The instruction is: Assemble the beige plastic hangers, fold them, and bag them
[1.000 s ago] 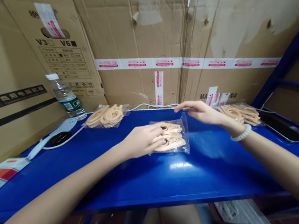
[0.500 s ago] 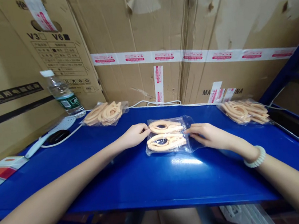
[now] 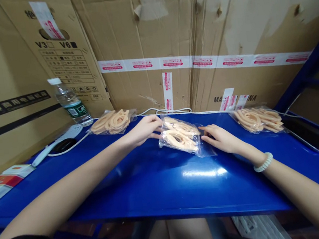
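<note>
Clear plastic bag of beige loops [image 3: 180, 137] is pinched by left hand [image 3: 146, 129] over blue tabletop [image 3: 157, 190]; right hand [image 3: 220, 139] is placed at its right edge, grip unclear. "V6" is printed on brown cardboard box [image 3: 67, 75].

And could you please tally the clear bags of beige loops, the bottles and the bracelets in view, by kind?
Clear bags of beige loops: 3
Bottle: 1
Bracelet: 1
Total: 5
</note>
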Available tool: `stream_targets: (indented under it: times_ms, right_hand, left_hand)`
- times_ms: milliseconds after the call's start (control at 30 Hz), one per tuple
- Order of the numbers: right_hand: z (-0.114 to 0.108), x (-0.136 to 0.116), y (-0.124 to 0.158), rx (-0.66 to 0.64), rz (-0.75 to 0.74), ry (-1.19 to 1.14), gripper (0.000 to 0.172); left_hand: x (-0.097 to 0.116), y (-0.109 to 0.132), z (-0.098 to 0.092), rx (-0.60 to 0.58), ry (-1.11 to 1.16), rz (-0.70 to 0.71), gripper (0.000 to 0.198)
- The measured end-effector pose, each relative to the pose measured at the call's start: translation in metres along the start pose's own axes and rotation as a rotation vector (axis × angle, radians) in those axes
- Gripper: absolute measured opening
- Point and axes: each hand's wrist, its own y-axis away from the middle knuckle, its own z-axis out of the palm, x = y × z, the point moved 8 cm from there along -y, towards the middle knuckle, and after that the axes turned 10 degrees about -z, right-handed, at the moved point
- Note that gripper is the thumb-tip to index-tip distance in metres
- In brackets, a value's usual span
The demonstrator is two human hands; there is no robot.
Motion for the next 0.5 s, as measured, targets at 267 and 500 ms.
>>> stream_targets:
  times_ms: [267, 500]
  right_hand:
    - [0.007, 0.024, 0.009, 0.016, 0.139, 0.079, 0.060]
    - [0.013, 0.036, 0.012, 0.071, 0.228, 0.069, 0.077]
  left_hand:
    - [0.056, -0.003, 0.022, 0.143, -0.283, 0.288, 0.019]
    - [0.056, -0.007, 0.033, 0.103, 0.066, 0.191, 0.024]
